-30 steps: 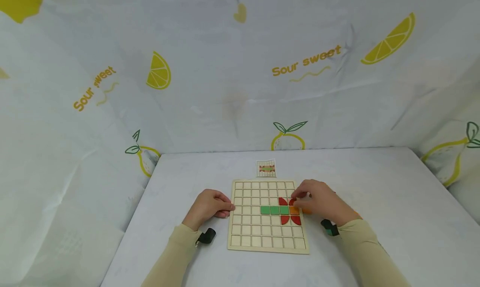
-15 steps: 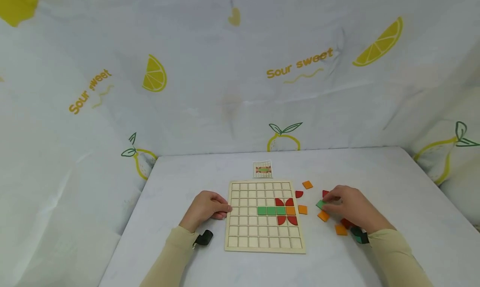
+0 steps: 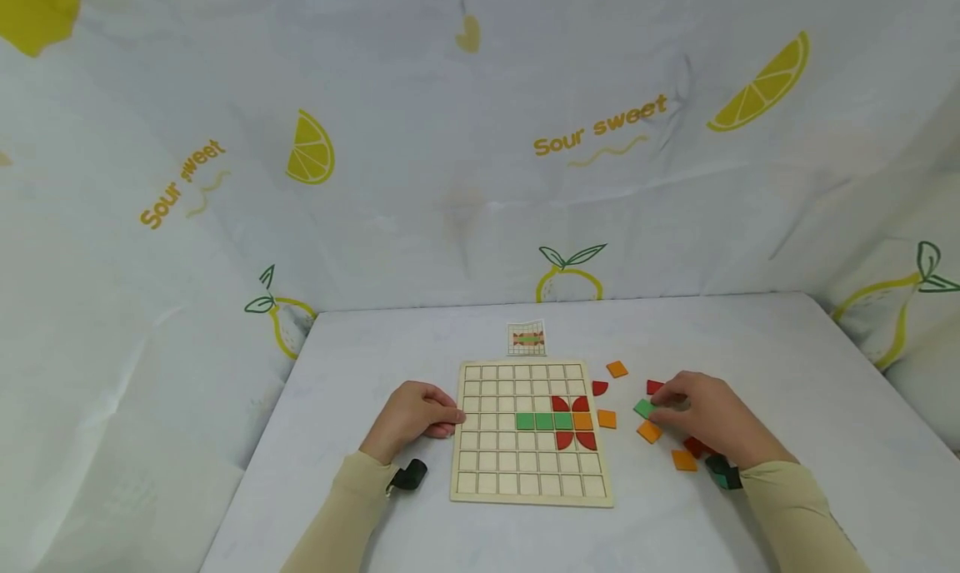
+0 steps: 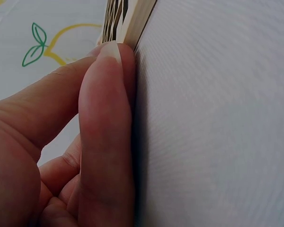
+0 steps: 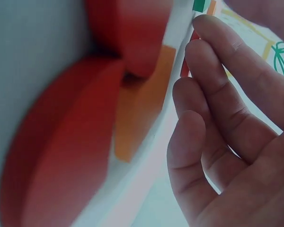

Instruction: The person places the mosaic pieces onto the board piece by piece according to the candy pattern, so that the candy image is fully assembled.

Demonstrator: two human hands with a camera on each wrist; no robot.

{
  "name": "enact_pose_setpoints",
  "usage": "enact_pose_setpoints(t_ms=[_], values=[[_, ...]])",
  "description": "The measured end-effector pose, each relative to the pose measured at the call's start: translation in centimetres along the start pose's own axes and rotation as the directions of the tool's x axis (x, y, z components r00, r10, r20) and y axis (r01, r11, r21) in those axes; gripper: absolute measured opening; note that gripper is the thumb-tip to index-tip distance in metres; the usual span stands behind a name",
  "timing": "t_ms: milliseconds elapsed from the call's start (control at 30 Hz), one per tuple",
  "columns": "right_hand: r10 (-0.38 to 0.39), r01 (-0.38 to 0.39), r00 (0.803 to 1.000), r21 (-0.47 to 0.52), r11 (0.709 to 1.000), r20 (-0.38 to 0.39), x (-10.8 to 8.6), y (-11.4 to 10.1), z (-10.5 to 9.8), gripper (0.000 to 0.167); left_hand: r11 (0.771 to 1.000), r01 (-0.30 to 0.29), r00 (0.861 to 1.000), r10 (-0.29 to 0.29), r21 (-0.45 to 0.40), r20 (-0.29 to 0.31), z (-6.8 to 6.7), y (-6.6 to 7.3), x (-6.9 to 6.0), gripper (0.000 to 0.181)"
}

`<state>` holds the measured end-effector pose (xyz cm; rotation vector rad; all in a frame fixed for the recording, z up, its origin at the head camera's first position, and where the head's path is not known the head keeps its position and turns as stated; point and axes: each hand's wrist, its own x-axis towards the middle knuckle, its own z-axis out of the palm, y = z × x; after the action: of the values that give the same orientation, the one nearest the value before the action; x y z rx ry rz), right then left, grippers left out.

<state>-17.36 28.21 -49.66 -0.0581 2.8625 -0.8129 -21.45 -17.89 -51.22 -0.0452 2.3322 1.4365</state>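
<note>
Currently gripping board (image 3: 480, 460) at its left edge with left hand (image 3: 412, 413), bringing thumb and finger together there. Reaching with right hand (image 3: 705, 413) over loose pieces, holding fingertips narrow against loose green (image 3: 642, 408), seemingly touching it; not showing clearly whether pinching it. Lying flat on table (image 3: 375, 348), between the hands, in the board's case; standing beyond its far edge, in the case of card (image 3: 527, 338). Counting as laid: three greens (image 3: 543, 421) in a row, one orange (image 3: 582, 421) at their right end, four reds (image 3: 564, 441), two above and two below that end. Counting as loose, right of board: one green, four oranges (image 3: 607, 420), at least three reds (image 3: 599, 388), hiding some under the hand. Judging by the card's small print, apparently having the right end built, probably lacking a red left end and more orange; leaving the left columns bare.
</note>
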Motion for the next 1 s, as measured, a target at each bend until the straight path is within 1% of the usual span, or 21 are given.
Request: enact_pose_setpoints(t_ms=[200, 600, 1000], values=[[-0.034, 0.034, 0.999, -0.013, 0.999, -0.004, 0.30, -0.35, 0.17, 0.029, 1.000, -0.003, 1.000, 0.003, 0.002, -0.002, -0.07, 0.02, -0.01, 0.028], [0.030, -0.030, 0.999, -0.022, 0.999, 0.019, 0.51, 0.48, -0.39, 0.034, 1.000, -0.002, 1.000, 0.002, 0.002, 0.003, -0.12, 0.10, -0.14, 0.028], [0.019, -0.018, 1.000, -0.029, 0.999, 0.018, 0.44, 0.12, -0.77, 0.034, 1.000, -0.003, 1.000, 0.003, -0.002, 0.003, -0.06, 0.09, -0.12, 0.027]])
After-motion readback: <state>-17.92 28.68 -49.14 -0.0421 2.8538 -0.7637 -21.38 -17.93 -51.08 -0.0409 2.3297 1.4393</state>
